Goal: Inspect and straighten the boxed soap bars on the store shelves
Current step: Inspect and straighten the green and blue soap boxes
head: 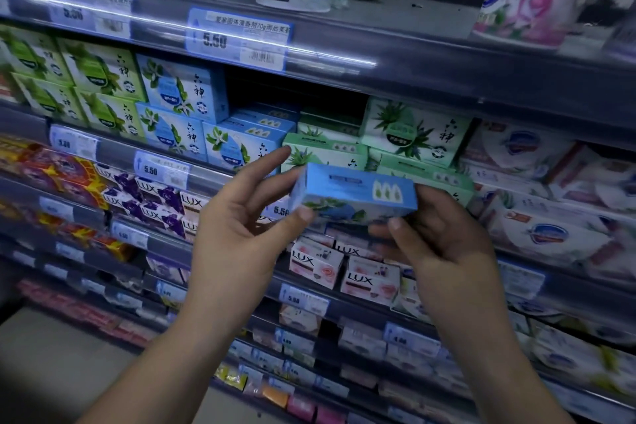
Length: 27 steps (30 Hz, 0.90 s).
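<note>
Blue soap box held off the shelf

You pinched the blue soap box (354, 194) between both hands, left hand (241, 220) and right hand (444, 237) at its ends, long axis left-right, the blue stack's gap (261, 89) far-left.

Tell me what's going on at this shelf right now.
A person is holding a blue soap box off the shelf with both hands: the left hand pinches its left end, the right hand supports its right end from below. Behind it, the blue boxes stand stacked next to green boxes on the shelf. The LUX boxes sit a shelf lower.
</note>
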{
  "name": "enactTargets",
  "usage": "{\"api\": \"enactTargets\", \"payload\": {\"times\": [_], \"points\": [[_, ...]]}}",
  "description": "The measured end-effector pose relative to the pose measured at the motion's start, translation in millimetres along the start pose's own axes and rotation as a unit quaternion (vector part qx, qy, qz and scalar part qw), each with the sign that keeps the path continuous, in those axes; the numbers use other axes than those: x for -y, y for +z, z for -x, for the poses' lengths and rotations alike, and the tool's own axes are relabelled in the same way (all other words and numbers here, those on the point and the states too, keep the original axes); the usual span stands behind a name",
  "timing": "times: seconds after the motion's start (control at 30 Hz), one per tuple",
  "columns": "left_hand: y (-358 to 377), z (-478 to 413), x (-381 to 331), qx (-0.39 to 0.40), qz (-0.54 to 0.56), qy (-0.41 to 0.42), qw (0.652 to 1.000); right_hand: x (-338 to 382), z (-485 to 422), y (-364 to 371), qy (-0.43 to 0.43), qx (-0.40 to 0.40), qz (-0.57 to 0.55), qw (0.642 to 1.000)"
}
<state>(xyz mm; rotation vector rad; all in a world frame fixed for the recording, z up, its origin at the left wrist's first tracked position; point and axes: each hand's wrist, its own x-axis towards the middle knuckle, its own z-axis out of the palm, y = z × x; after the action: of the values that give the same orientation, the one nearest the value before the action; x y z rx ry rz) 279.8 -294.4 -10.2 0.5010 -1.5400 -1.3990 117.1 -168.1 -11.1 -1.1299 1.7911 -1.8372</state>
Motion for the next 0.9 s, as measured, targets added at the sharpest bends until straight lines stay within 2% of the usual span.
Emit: {"api": "enactTargets", "payload": {"times": [0.17, 0.3, 0.43, 0.53, 0.7, 0.9], "points": [[12.3, 10.4, -7.3, 0.016, 0.018, 0.041, 0.999, -3.2, 1.3, -1.7, 0.013, 0.023, -0.011, 1.000], [19.4, 15.4, -14.0, 0.023, 0.010, 0.082, 0.996, -4.3, 2.0, 3.9, 0.059, 0.047, -0.043, 0.996], [18.8, 13.1, -15.5, 0.014, 0.001, 0.080, 0.997, -3.7, 4.2, 4.5, 0.060, 0.024, -0.048, 0.997], [15.0, 8.1, -9.1, -0.020, 0.004, 0.042, 0.999, 2.3, 8.0, -0.2, -0.007, -0.023, -0.021, 0.999], [13.2, -0.3, 14.2, -0.055, 0.075, -0.105, 0.990, 15.2, 12.7, 7.1, -0.092, -0.029, 0.009, 0.995], [11.8, -8.6, 18.3, -0.027, 0.091, -0.133, 0.987, 19.7, 11.4, 18.0, -0.165, -0.029, 0.093, 0.981]]}}
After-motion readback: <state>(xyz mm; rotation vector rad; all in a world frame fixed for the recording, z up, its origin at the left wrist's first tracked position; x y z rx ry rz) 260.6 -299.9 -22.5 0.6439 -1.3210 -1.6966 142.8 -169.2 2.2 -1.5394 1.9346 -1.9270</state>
